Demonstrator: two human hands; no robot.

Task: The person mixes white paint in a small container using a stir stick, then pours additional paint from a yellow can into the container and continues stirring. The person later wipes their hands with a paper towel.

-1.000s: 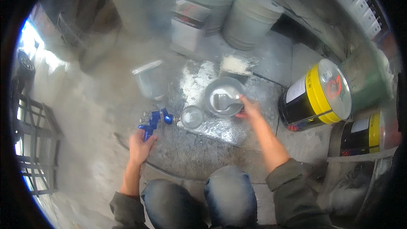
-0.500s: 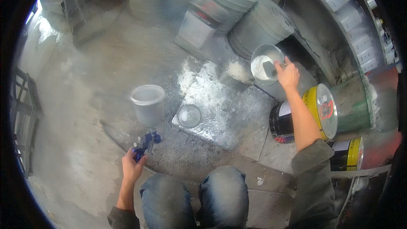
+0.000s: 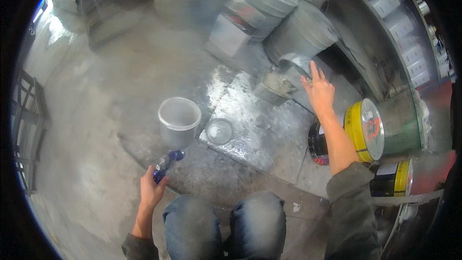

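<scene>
Gripped spray gun (image 3: pixel 166 165), red-marked drum (image 3: pixel 356 129) apart

The spray gun (image 3: pixel 165 165) is blue, the cup (image 3: pixel 179 137) grey, the drum (image 3: pixel 355 129) yellow-banded black.

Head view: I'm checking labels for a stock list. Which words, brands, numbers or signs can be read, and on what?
Upper yellow drum: red mark, dark band print; I don't copy wording.
Lower yellow drum: print too small to read.
White jugs: labels too small.
White box: red print, blurred.
Spray gun: none readable.
</scene>
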